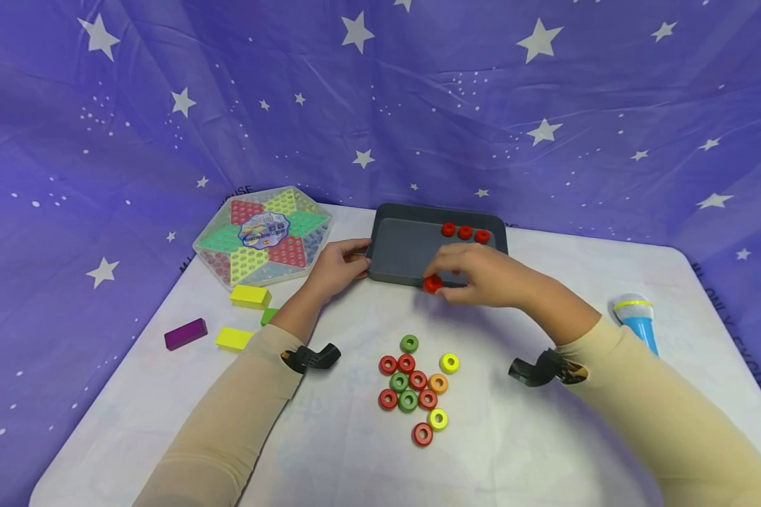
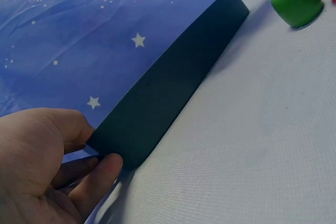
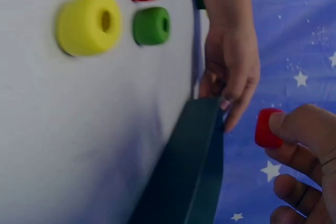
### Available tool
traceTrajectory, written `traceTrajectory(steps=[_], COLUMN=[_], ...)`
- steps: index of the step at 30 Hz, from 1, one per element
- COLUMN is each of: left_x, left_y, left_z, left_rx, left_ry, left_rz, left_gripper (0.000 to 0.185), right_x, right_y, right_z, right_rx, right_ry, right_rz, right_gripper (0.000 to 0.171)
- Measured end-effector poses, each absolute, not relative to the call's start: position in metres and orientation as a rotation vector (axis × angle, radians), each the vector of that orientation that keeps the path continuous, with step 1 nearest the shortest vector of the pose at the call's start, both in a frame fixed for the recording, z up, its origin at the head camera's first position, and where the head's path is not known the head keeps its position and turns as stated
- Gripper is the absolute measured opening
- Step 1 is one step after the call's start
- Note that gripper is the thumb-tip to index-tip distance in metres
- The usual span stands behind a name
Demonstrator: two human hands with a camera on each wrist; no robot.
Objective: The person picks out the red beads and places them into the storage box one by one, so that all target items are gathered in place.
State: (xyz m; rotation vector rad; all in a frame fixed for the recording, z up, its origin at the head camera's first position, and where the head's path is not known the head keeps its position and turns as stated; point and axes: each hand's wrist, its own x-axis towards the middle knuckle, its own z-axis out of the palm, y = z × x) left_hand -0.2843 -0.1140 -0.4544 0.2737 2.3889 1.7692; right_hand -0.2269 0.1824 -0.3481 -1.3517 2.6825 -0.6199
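Carrying a red ring (image 1: 432, 284) pinched in my right hand (image 1: 482, 276) over the tray's (image 1: 398, 248) near edge; left hand (image 1: 335, 267) grips its left corner; next I judge it joins the far-edge row (image 1: 465, 232).

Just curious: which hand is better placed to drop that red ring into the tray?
Probably the right hand: it pinches the red ring at the tray edge, while the left hand grips the tray's corner.

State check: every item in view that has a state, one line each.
left hand: grips the tray's left near corner.
right hand: pinches a red ring.
red ring: held over the tray's front rim, off the table.
grey tray: flat on the table, three red rings along its back wall.
loose rings: clustered flat on the table.
checkers box: lid on.
blocks: lying flat.
microphone: lying down.
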Motion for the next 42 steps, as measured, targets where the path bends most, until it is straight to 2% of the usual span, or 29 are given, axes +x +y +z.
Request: traceTrajectory(steps=[12, 21, 27, 38, 42], left_x=[-0.282, -0.283, -0.284, -0.284, -0.283], left_y=[-0.113, -0.113, -0.112, -0.114, -0.114], left_z=[-0.451, -0.453, -0.452, -0.453, -0.452], left_rx=[0.271, 0.273, 0.272, 0.266, 0.263], left_ry=[2.407, 2.401, 2.406, 2.417, 2.414], left_rz=[1.753, 1.763, 1.753, 1.737, 1.736], left_gripper=[0.047, 0.047, 0.047, 0.047, 0.047], right_x=[-0.275, -0.329, -0.352, -0.365, -0.359], right_y=[0.174, 0.173, 0.176, 0.169, 0.166], right_z=[-0.341, -0.364, -0.382, -0.405, -0.405], right_rx=[-1.166, -0.903, -0.760, -0.781, -0.808], right_ry=[2.813, 2.884, 2.959, 3.012, 3.023], right_rz=[-0.575, -0.496, -0.419, -0.223, -0.179], right_gripper=[0.027, 0.026, 0.029, 0.024, 0.030])
